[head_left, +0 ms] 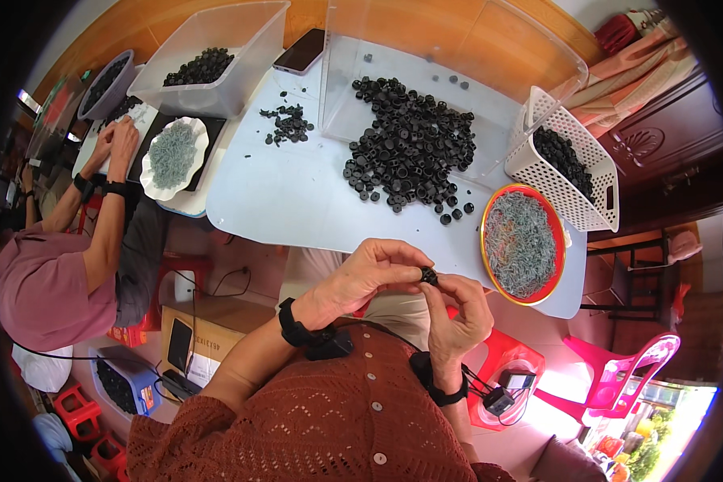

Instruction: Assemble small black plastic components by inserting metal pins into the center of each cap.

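Note:
In front of my chest, just off the table's near edge, a small black plastic part [430, 275] is pinched between my fingertips. My left hand [377, 279] closes on it with thumb and forefinger. From the other side, the thumb and forefinger of my right hand [459, 312] press together at the same part; whether they also hold a thin piece is too small to tell. Beyond my hands lies a large pile of black plastic parts [414, 145]. To the right, a red round tray with a gold rim [485, 255] is full of thin grey pieces.
A clear plastic bin [490, 48] lies open behind the pile. White perforated basket [606, 173] and translucent tub [257, 48] hold black parts. A phone [300, 51] lies at the back. At left, a co-worker [64, 281] works beside a white scalloped dish [154, 189] of grey pieces.

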Available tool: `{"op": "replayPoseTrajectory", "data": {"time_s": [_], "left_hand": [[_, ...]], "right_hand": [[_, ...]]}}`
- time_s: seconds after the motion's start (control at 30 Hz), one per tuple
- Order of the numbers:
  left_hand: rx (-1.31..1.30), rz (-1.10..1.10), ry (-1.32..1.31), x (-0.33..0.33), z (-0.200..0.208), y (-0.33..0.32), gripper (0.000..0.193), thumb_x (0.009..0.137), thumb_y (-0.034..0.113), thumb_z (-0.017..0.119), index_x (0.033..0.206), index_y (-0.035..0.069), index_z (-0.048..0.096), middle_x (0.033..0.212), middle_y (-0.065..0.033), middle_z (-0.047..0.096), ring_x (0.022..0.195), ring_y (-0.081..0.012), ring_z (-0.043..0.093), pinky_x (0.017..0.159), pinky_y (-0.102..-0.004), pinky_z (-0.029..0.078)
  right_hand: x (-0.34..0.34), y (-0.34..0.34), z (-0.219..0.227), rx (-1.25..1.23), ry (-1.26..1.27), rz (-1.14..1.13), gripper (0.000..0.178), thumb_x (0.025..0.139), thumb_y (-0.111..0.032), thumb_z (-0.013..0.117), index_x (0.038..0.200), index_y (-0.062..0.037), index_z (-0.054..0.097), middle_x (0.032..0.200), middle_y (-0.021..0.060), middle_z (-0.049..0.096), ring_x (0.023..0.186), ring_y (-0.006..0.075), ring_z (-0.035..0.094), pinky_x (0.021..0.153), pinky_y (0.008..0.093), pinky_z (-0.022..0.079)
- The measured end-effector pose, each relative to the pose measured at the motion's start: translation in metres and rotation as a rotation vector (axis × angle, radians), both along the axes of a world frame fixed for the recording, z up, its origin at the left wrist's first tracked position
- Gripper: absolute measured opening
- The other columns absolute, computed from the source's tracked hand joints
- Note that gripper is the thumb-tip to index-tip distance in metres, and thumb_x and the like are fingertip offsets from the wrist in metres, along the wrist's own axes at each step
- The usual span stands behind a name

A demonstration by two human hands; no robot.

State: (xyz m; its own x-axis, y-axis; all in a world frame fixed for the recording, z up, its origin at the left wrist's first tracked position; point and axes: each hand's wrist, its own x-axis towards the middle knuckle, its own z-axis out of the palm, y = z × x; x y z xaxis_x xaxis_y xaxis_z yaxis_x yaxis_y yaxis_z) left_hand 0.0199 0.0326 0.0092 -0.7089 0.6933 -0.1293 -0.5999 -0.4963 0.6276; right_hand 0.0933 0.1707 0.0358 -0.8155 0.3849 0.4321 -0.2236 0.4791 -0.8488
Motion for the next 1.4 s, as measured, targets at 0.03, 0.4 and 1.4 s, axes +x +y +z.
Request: {"op": "replayPoseTrajectory", "data": {"time_s": [0.03, 0.4, 1.4], "left_hand": [[0.001, 0.001, -0.001, 0.0, 0.001, 0.0, 0.019, 0.087, 0.005, 0.062, 0.104, -0.003, 0.062, 0.094, -0.0098, 0.066, 0.082, -0.0131, 0.066, 0.079, -0.0247, 0.055], [0.052, 0.01, -0.008, 0.001, 0.004, -0.003, 0.019, 0.086, 0.003, 0.062, 0.105, -0.003, 0.061, 0.096, -0.0107, 0.066, 0.083, -0.0143, 0.066, 0.08, -0.0267, 0.056], [0.061, 0.0, 0.019, 0.002, 0.012, -0.003, 0.019, 0.084, -0.001, 0.063, 0.103, -0.004, 0.064, 0.099, -0.0124, 0.066, 0.09, -0.0177, 0.065, 0.082, -0.0302, 0.056]], "right_hand": [[0.0, 0.0, 0.0, 0.019, 0.019, -0.001, 0.023, 0.066, 0.006, 0.077, 0.086, -0.0019, 0.066, 0.082, 0.0093, 0.066, 0.073, 0.0187, 0.064, 0.065, 0.0269, 0.05], [0.0, -0.002, 0.004, 0.114, 0.073, 0.018, 0.025, 0.066, 0.006, 0.077, 0.088, -0.0027, 0.068, 0.084, 0.0091, 0.067, 0.075, 0.019, 0.065, 0.066, 0.0271, 0.052], [-0.001, -0.001, -0.003, 0.288, 0.312, 0.01, 0.023, 0.063, 0.01, 0.076, 0.084, 0.0003, 0.069, 0.084, 0.012, 0.067, 0.073, 0.0236, 0.066, 0.063, 0.0288, 0.053]]}}
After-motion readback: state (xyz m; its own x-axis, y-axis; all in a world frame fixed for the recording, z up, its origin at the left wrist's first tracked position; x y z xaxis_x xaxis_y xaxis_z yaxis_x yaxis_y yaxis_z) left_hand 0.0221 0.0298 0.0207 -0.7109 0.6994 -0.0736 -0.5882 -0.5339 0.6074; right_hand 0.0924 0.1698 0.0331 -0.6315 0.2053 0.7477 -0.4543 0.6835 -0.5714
